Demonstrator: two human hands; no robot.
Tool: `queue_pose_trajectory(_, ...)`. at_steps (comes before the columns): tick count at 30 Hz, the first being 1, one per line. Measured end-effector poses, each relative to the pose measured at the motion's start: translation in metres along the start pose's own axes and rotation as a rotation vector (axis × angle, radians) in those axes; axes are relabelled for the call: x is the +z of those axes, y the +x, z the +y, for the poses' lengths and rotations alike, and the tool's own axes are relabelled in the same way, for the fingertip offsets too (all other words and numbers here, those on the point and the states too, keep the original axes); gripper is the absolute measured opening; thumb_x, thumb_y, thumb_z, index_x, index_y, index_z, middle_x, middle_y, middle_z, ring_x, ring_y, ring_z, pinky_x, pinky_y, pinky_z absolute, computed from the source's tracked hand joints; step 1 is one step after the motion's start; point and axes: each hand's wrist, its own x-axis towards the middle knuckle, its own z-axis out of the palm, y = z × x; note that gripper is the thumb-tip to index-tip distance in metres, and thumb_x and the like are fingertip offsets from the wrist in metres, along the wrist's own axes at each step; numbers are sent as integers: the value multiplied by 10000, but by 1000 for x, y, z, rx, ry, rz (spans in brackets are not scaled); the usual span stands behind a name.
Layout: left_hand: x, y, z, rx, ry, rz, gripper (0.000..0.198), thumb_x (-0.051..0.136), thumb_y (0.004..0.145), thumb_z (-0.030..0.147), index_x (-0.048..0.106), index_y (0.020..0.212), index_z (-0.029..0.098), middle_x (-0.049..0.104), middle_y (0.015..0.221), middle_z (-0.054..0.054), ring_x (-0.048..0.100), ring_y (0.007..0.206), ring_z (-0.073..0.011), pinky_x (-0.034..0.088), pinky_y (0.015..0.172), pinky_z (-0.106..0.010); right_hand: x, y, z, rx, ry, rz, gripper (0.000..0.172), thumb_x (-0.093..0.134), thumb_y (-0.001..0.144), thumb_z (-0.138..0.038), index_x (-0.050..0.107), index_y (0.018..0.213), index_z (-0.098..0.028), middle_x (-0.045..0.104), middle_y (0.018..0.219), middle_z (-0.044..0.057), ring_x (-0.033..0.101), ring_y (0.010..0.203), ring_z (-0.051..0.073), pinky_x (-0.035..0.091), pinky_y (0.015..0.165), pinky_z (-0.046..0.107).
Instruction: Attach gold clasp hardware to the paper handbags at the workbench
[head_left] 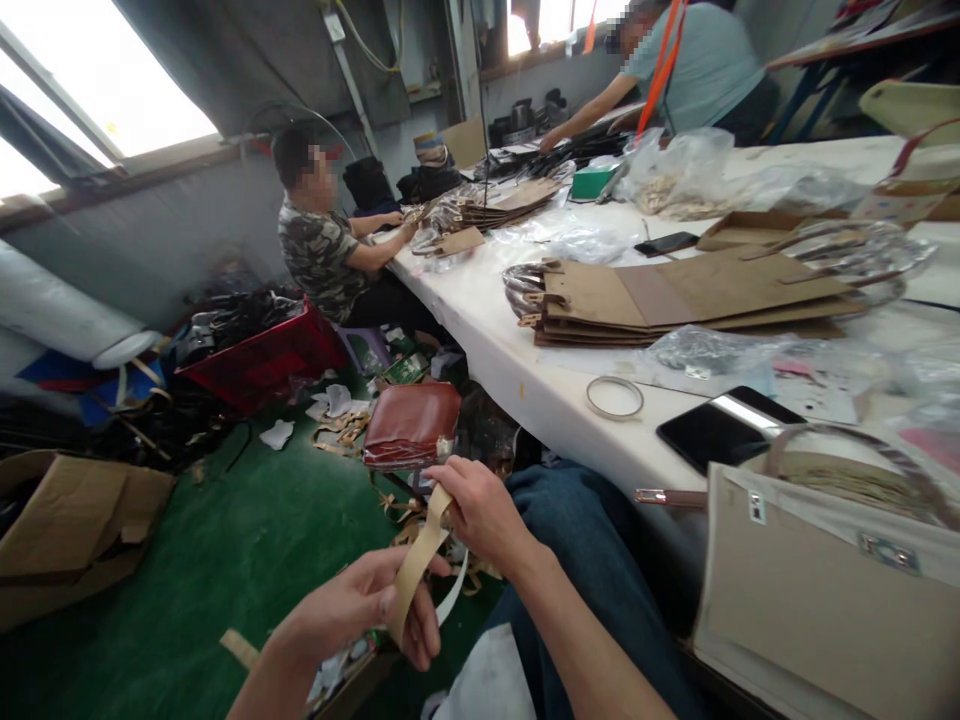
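Observation:
A tan strip [417,568] curves between my two hands, above the floor beside my knee. My right hand [480,512] is closed, pinching its upper end. Around the lower end, the thumb and fingers of my left hand [367,600] are closed. A narrow white band [453,597] hangs behind the strip; whether it is joined to it I cannot tell. To the right of my lap stands a beige handbag [817,590] with a metal clasp, touched by neither hand.
The white table [540,370] bears a stack of brown bag panels [675,290], a tape roll [615,397] and a black tablet [720,425]. A red-brown stool [412,422] stands among scraps. One person [322,240] sits at the table; another [697,70] leans over it.

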Motion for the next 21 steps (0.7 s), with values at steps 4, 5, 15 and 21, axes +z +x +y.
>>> queue_pose_trajectory(4, 1, 31, -12, 0, -64, 61, 683, 742, 923, 743, 727, 1143, 97, 682, 650, -64, 588, 469, -153, 586, 567, -309, -1, 0, -4, -8, 41, 59, 374, 525, 1064, -93, 666, 1389, -213, 671, 1175, 96, 584, 1065, 257, 451, 967, 374)
queue_pose_trajectory(5, -2, 35, -13, -4, -40, 115, 643, 726, 939, 736, 726, 1057, 103, 602, 567, -10, 469, 398, -108, 547, 510, -277, -4, -2, -5, 3, 51, 62, 407, 533, 1036, -67, 663, 1395, -210, 673, 1187, 98, 583, 1087, 261, 447, 992, 386)
queue_pose_trajectory(15, -24, 2, 35, -132, 677, 364, 613, 569, 1021, 739, 642, 870, 150, 479, 613, 48, 368, 514, -99, 269, 494, -224, -15, -11, -6, 47, 325, -206, 674, 915, 893, -332, 650, 1510, -270, 707, 1371, 82, 646, 1271, 260, 452, 1157, 393)
queue_pose_trajectory(21, -18, 1, 41, -95, 819, 331, 569, 533, 1059, 654, 712, 890, 141, 463, 689, 27, 394, 639, -135, 277, 576, -242, -4, -9, -9, -2, 290, -216, 222, 738, 1035, -211, 807, 1242, -252, 786, 1150, 61, 697, 1130, 231, 465, 1082, 381)
